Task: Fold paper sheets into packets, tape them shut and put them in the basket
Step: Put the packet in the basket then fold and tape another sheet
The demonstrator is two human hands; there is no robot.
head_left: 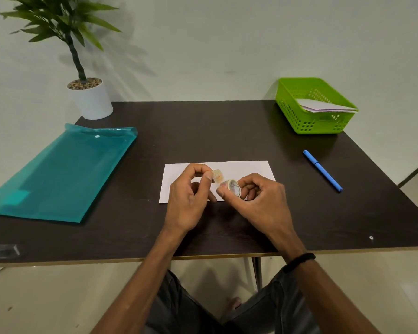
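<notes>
A folded white paper packet (246, 168) lies flat in the middle of the dark table. Above it my right hand (258, 198) grips a small roll of clear tape (234, 187). My left hand (188, 194) pinches the free end of the tape strip (218, 175) between thumb and fingers, just left of the roll. The green basket (292, 112) stands at the far right corner with folded white packets (323, 106) inside.
A teal plastic folder (58, 174) lies on the left side of the table. A potted plant (89, 97) stands at the far left corner. A blue pen (322, 170) lies right of the packet. The table's front edge (203, 257) runs just below my wrists.
</notes>
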